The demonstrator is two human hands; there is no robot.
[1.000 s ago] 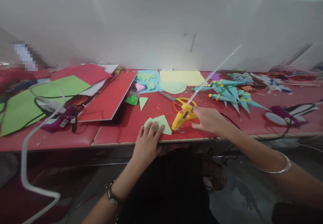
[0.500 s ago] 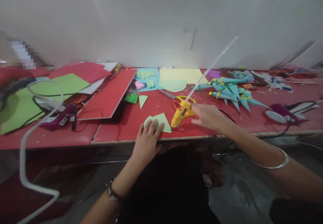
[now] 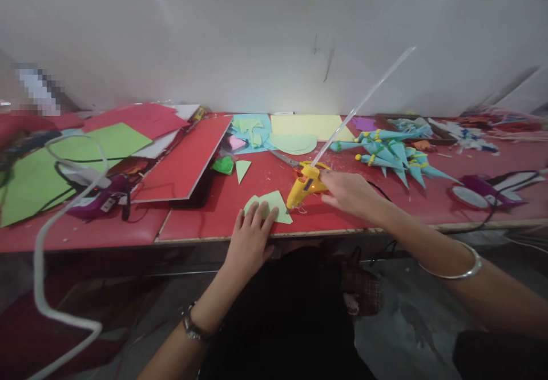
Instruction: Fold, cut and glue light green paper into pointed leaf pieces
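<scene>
My left hand (image 3: 250,234) lies with fingers stretched over a pale green paper piece (image 3: 276,204) near the table's front edge. Wrapped round a yellow hot glue gun (image 3: 302,186) is my right hand (image 3: 349,193). The gun's nozzle points down at the right edge of the green paper, and a long clear glue stick (image 3: 363,106) rises out of its back. Behind the gun lie scissors (image 3: 287,158) with orange and yellow handles, partly hidden by it. A small pale green paper triangle (image 3: 242,170) rests farther back, beside a bright green scrap (image 3: 223,165).
Several light blue paper cones (image 3: 391,154) with yellow and green trim lie at right. A red board (image 3: 184,160) leans at left near a purple power strip (image 3: 100,197). A white cable (image 3: 40,266) loops in front. At far right sits another purple device (image 3: 488,189).
The glue gun in my right hand has moved slightly left, bringing its nozzle onto the green paper's edge. Its glue stick leans farther right. My left hand has stayed in place.
</scene>
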